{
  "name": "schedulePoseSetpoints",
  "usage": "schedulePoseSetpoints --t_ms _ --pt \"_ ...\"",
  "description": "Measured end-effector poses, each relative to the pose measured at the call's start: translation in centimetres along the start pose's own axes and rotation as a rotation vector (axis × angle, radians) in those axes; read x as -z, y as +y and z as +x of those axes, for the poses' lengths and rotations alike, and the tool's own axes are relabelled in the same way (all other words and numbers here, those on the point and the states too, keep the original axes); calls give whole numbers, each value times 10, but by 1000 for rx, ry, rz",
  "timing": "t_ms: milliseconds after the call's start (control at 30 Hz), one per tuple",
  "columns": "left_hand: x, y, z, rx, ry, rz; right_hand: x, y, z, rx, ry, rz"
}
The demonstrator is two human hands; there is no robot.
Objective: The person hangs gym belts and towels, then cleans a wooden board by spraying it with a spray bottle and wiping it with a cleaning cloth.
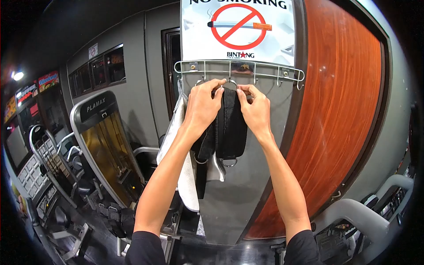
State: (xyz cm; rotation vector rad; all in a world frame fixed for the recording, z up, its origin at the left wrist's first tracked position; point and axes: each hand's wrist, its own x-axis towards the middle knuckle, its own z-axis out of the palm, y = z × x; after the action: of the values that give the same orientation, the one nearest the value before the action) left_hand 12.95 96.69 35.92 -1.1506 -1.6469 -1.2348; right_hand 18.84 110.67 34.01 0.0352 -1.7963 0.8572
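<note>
A black padded ankle strap (233, 126) with metal D-rings hangs at the middle of a wall hook rack (212, 73). My left hand (205, 101) pinches the left side of its top ring, close under a hook. On the other side, my right hand (256, 106) grips the ring's right end and the strap's upper edge between thumb and fingers. Another black strap (206, 143) hangs just behind and left, partly covered by my left hand. A white towel (185, 168) drapes from the rack's left end, behind my left forearm.
Above the rack is a no-smoking sign (238, 31). A reddish wooden door panel (340, 97) stands to the right. At left is a weight machine (95, 106) marked PLAMAX, with more gym equipment beyond. Grey machine tubing (353, 214) rises at lower right.
</note>
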Motion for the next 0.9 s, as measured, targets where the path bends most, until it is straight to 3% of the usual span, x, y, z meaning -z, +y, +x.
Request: schedulePoseSetpoints --t_ms 100,167,300,400,467,567,700,800,900 --pt "10 14 -24 -13 39 12 0 4 -21 41 14 158" --pt "22 35 -50 9 90 -82 2 1 -42 406 258 -82" --pt "43 39 -124 -50 215 -18 7 -19 -114 403 234 160" --pt "53 39 -194 81 217 12 4 -22 -179 310 13 426" --pt "57 31 -253 338 213 -86 -4 -18 -219 237 -186 543" --pt "66 32 -324 647 335 -236 -28 -21 -276 -124 -368 837" --pt "94 32 -407 971 528 -142 -60 -27 -325 -372 -641 910" --pt "121 27 -452 1092 590 -74 -86 -31 -347 -360 -923 876" --pt "143 21 -474 1208 620 -42 -116 -37 -365 -369 -1073 827"
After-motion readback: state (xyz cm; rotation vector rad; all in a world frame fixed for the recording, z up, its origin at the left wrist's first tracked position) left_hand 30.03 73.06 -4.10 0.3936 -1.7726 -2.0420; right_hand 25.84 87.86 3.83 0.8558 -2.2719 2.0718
